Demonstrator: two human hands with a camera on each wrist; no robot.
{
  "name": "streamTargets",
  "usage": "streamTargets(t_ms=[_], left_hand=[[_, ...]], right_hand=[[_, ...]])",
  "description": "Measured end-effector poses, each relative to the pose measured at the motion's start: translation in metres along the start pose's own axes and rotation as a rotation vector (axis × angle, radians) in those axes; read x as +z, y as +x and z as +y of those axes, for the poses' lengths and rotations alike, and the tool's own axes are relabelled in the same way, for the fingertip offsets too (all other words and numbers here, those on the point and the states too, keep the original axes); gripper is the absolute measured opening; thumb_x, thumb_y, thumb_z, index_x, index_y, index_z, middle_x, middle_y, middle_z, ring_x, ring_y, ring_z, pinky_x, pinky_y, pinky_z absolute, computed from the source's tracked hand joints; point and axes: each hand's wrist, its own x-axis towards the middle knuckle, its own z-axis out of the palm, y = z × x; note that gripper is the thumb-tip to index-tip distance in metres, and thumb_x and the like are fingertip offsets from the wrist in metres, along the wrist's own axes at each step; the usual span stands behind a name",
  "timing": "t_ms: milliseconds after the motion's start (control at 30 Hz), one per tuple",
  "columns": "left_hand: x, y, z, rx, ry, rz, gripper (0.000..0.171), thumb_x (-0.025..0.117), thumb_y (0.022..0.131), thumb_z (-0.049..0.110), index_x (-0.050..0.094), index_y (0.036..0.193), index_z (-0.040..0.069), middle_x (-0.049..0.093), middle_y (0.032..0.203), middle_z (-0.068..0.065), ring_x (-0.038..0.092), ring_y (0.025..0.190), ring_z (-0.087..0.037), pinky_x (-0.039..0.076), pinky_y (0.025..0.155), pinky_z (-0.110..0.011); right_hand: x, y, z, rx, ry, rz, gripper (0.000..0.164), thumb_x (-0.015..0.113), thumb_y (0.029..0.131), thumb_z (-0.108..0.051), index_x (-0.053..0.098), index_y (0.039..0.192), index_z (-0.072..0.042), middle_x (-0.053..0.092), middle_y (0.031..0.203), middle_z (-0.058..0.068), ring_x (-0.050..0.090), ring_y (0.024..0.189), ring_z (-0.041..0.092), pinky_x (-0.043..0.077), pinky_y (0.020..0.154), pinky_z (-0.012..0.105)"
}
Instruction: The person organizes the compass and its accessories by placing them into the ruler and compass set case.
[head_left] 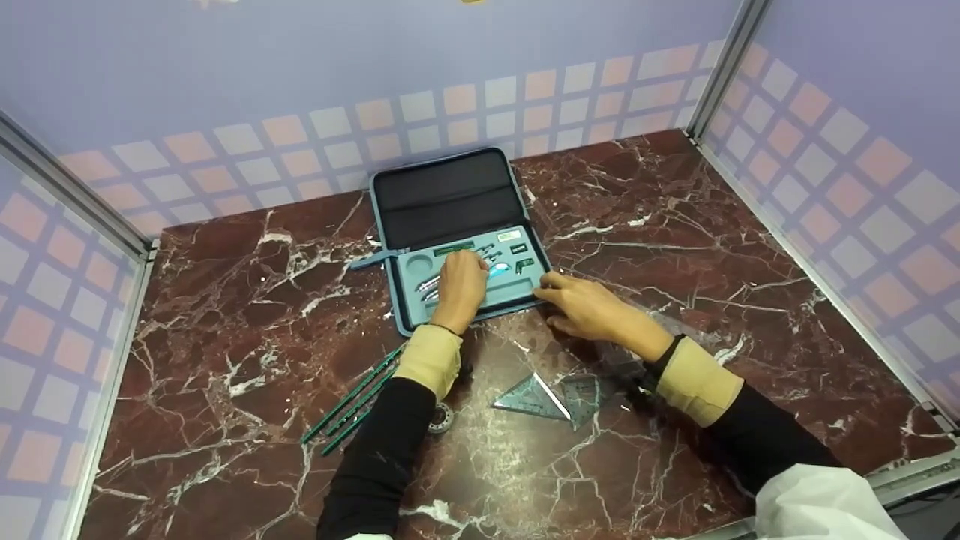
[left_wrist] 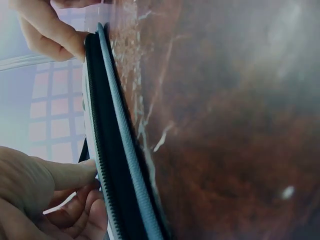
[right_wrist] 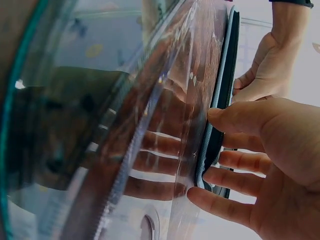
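Observation:
An opened blue zip case (head_left: pixel 511 178) lies with its lid against the back wall. Its light-blue tray (head_left: pixel 415 308) holds slim metal drawing instruments (head_left: pixel 427 285), a blue-and-white piece (head_left: pixel 499 268) and small dark green pieces (head_left: pixel 523 265). Over the tray's middle, my left hand (head_left: pixel 461 289) has curled fingers among the instruments; its fingertips and anything between them are hidden. My right hand (head_left: pixel 589 304) touches the case's front right corner. In the right wrist view, its thumb (right_wrist: pixel 235 117) rests on the outer edge, with the other fingers fairly straight and spread around the corner.
Several green pencils (head_left: pixel 352 401) lie beside the left forearm, near a round ring-shaped item (head_left: pixel 441 418). Clear set squares (head_left: pixel 532 397) lie between the forearms. Another transparent sheet (head_left: pixel 679 322) shows faintly by the right wrist. Patterned walls (head_left: pixel 315 142) border the marbled table (head_left: pixel 225 375).

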Motion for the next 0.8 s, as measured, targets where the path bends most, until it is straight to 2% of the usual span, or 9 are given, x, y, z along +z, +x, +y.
streamTargets(t_ms=[100, 200, 333, 433, 533, 667, 800], left_hand=[[0.000, 0.000, -0.001, 0.002, 0.025, -0.017, 0.024, 0.070, 0.092, -0.003, 0.072, 0.070, 0.005, 0.072, 0.083, -0.011, 0.065, 0.076, -0.025, 0.054, 0.071, -0.039], [0.000, 0.000, -0.001, -0.010, 0.015, -0.044, 0.026, 0.067, 0.093, -0.004, 0.068, 0.068, 0.006, 0.068, 0.081, -0.011, 0.059, 0.074, -0.024, 0.050, 0.068, -0.039], [-0.003, -0.003, -0.001, 0.006, -0.008, -0.094, 0.022, 0.059, 0.093, -0.010, 0.078, 0.088, 0.000, 0.072, 0.098, -0.017, 0.069, 0.093, -0.030, 0.056, 0.081, -0.040], [-0.005, -0.006, -0.002, 0.035, 0.004, -0.139, 0.027, 0.055, 0.094, -0.011, 0.079, 0.102, -0.003, 0.072, 0.108, -0.020, 0.068, 0.105, -0.035, 0.056, 0.090, -0.042], [-0.010, -0.007, -0.003, 0.063, 0.036, -0.183, 0.025, 0.057, 0.096, -0.006, 0.080, 0.107, -0.001, 0.073, 0.112, -0.018, 0.068, 0.108, -0.035, 0.055, 0.093, -0.043], [-0.024, -0.007, -0.005, 0.084, 0.040, -0.271, 0.025, 0.063, 0.098, 0.005, 0.077, 0.119, 0.002, 0.074, 0.119, -0.015, 0.067, 0.114, -0.032, 0.052, 0.098, -0.042], [-0.045, -0.006, -0.010, 0.062, -0.029, -0.325, 0.033, 0.064, 0.102, 0.012, 0.069, 0.133, 0.003, 0.071, 0.127, -0.015, 0.066, 0.116, -0.029, 0.051, 0.099, -0.042]], right_hand=[[0.000, 0.001, 0.000, -0.010, 0.000, 0.009, 0.054, 0.080, 0.085, -0.010, 0.065, 0.136, 0.002, 0.058, 0.131, 0.018, 0.067, 0.104, 0.040, 0.056, 0.089, 0.053], [0.000, 0.002, 0.001, -0.011, -0.004, 0.014, 0.053, 0.080, 0.085, -0.010, 0.066, 0.135, 0.002, 0.058, 0.129, 0.017, 0.068, 0.102, 0.039, 0.057, 0.087, 0.053], [0.000, 0.003, 0.001, -0.002, -0.006, 0.011, 0.052, 0.080, 0.085, -0.009, 0.066, 0.135, 0.001, 0.059, 0.128, 0.017, 0.067, 0.102, 0.039, 0.057, 0.088, 0.052], [0.000, 0.002, 0.001, 0.000, -0.003, 0.006, 0.052, 0.079, 0.086, -0.010, 0.066, 0.135, 0.001, 0.059, 0.128, 0.017, 0.067, 0.102, 0.039, 0.057, 0.088, 0.052], [0.000, 0.002, 0.000, 0.002, 0.000, 0.002, 0.051, 0.079, 0.086, -0.010, 0.066, 0.134, 0.001, 0.059, 0.128, 0.017, 0.067, 0.102, 0.039, 0.057, 0.088, 0.052], [-0.002, 0.003, -0.001, 0.007, 0.000, -0.011, 0.051, 0.079, 0.086, -0.009, 0.066, 0.135, 0.001, 0.058, 0.128, 0.017, 0.067, 0.102, 0.039, 0.057, 0.089, 0.052], [-0.006, 0.003, -0.001, 0.012, 0.010, -0.040, 0.052, 0.078, 0.087, -0.010, 0.065, 0.136, 0.001, 0.058, 0.129, 0.017, 0.066, 0.104, 0.040, 0.056, 0.090, 0.052]])
